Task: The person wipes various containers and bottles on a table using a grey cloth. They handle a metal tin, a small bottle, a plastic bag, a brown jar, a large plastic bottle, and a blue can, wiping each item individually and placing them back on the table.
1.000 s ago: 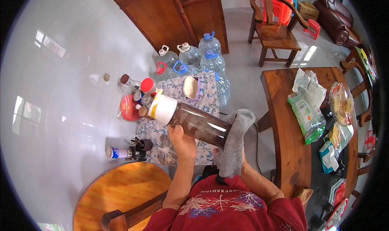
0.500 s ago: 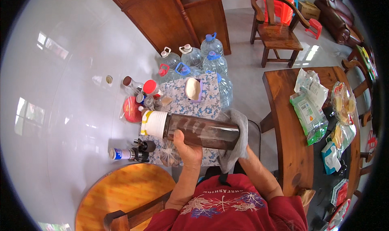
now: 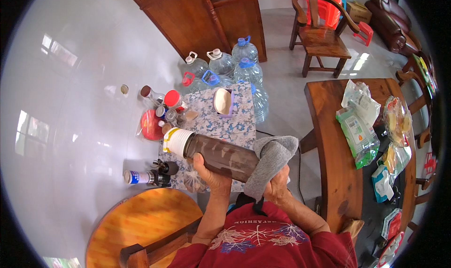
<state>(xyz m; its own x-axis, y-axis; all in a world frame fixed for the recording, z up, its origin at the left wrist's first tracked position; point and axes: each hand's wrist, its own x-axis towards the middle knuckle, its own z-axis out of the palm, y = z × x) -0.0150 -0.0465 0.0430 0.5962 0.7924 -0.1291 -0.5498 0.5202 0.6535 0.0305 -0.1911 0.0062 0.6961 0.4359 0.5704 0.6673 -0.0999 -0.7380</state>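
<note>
A large smoky-brown translucent bottle (image 3: 220,156) with a white ribbed cap (image 3: 178,141) edged in yellow lies slantwise in front of me, cap end to the left. My left hand (image 3: 212,175) grips it from below, thumb along its near side. Over its right end drapes a grey cloth (image 3: 272,160), hiding the base. My right hand (image 3: 278,186) grips the cloth against that end, most of its fingers covered. Beneath the bottle is a small table with a blue-and-white patterned top (image 3: 206,99).
On the patterned table are a purple-edged box (image 3: 224,102), several jars (image 3: 172,99) and a red bag (image 3: 151,125). Several large clear water jugs (image 3: 221,63) stand behind it. A round wooden table (image 3: 141,225) is near left; a long wooden table (image 3: 338,174) with packages is at right.
The bottle's right end has dipped towards me. My right hand has come left and nearer, and the grey cloth now wraps farther across the bottle's end.
</note>
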